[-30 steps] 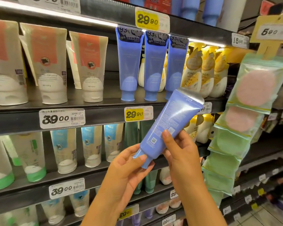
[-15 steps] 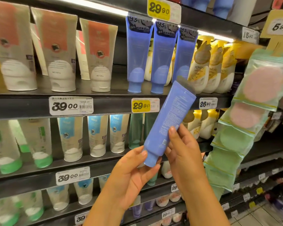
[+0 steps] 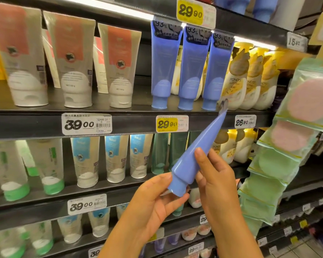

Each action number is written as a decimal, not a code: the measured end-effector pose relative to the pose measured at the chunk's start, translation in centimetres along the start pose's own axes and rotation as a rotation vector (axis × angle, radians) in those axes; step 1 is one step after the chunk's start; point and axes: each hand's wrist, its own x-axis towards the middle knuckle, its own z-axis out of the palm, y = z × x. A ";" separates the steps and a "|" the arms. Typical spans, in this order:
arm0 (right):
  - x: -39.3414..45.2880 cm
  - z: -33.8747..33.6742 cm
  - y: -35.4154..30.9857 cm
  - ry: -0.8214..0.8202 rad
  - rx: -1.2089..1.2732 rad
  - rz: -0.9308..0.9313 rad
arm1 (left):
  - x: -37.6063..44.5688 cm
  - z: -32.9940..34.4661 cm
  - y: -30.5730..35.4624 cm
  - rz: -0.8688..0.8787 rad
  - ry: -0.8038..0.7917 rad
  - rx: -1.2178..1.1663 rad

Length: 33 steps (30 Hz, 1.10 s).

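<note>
— Where's the tube (image 3: 196, 155)?
— In front of the shelf (image 3: 131, 125), tilted, cap (image 3: 177, 188) down. The left hand (image 3: 153, 203) pinches the cap; the right hand (image 3: 216, 177) curls round the body, thumb on top.
— How will it handle?
— Light, soft, probably slick. I'd grip near the stiff cap.

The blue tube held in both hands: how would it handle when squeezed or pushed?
Probably light: the left hand and right hand hold the blue tube by fingertips alone. Likely soft-walled, tapering to a flat crimped end, so it may dent. Its glossy skin could slip.
</note>
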 end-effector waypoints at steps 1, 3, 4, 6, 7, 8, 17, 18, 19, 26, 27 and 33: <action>0.0 0.0 0.1 0.000 0.029 0.001 | 0.1 0.0 0.0 -0.022 -0.004 -0.056; 0.2 0.1 0.2 -0.003 0.093 0.009 | 0.2 -0.1 0.1 -0.079 -0.032 -0.153; 0.2 0.1 0.2 -0.009 0.126 0.015 | 0.2 -0.1 0.1 -0.110 -0.051 -0.184; 0.2 0.1 0.3 -0.029 0.175 0.028 | 0.1 -0.4 0.4 -0.161 -0.102 -0.209; 0.2 0.2 0.3 -0.039 0.194 0.039 | 0.1 -0.5 0.5 -0.181 -0.136 -0.219; 0.2 0.2 0.3 -0.047 0.212 0.050 | 0.1 -0.6 0.7 -0.198 -0.167 -0.231; 0.5 0.6 0.2 -0.100 0.213 0.015 | 0.5 -1.3 1.1 0.102 -0.071 0.085; 0.5 0.6 0.2 -0.100 0.189 0.015 | 0.5 -1.4 1.2 0.173 -0.039 0.165; 0.6 0.7 0.3 -0.099 0.175 0.022 | 0.4 -1.5 1.3 0.243 -0.014 0.250; 0.3 0.8 0.5 -0.103 0.144 0.096 | -0.1 -1.9 0.8 0.785 0.174 1.008; 0.0 0.5 0.4 -0.093 0.154 0.098 | -0.1 -1.7 0.5 0.846 0.185 1.095; -0.9 -0.6 -0.5 -0.033 0.217 0.101 | -0.1 -0.8 -0.8 0.969 0.204 1.210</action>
